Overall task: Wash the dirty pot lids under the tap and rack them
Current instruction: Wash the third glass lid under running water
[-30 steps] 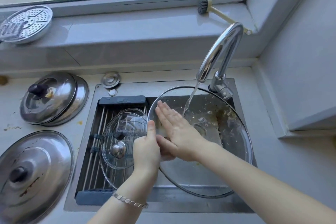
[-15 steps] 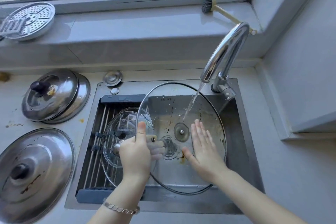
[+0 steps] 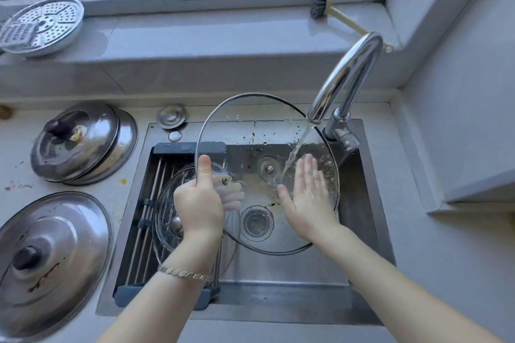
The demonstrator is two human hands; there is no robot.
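Left grip (image 3: 199,203) clamped on glass lid (image 3: 278,133) rim, thumb in front, fingers behind; lid tilted over sink (image 3: 358,220), under tap (image 3: 348,75) stream. Right grip (image 3: 308,200) flat, fingers straight & apart, on glass. Small lid (image 3: 167,217) on rack (image 3: 145,217); steel lids (image 3: 83,142) on table (image 3: 434,259), left.

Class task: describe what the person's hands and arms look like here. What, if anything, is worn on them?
No gloves and no sleeves in view: both forearms are bare. The left hand has a silver-coloured flat-link bracelet at its wrist. The right hand and its wrist wear nothing.
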